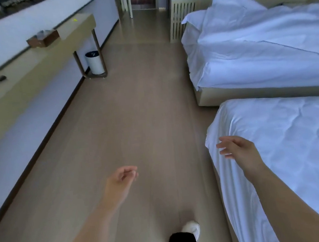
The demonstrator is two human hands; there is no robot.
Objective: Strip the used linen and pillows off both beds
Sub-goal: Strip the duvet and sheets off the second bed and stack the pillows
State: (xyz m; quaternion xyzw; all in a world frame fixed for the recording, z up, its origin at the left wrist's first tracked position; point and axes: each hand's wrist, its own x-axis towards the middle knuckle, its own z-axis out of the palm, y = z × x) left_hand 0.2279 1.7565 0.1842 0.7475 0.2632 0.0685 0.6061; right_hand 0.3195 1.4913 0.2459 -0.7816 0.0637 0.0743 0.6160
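Hovering just over the aisle-side edge of the near bed, the right hand has its fingers loosely spread and grips nothing; whether it brushes the cloth I cannot tell. The fitted white sheet lies directly under and to the right of that hand, stretched fairly flat with light creases, and its draped edge runs along the floor towards the person's feet. That makes the right hand the nearer one by far. The left hand hangs out over the bare floor, well apart from either bed, fingers gently curled around nothing. The far bed, ahead and to the right, carries the bulk of the work: a crumpled duvet and what looks like a pillow at its far corner. My judgement is that the next grab falls to the right hand – a pinch on the sheet's edge just below it, pulled leftward into the aisle – with the left reaching across to gather.
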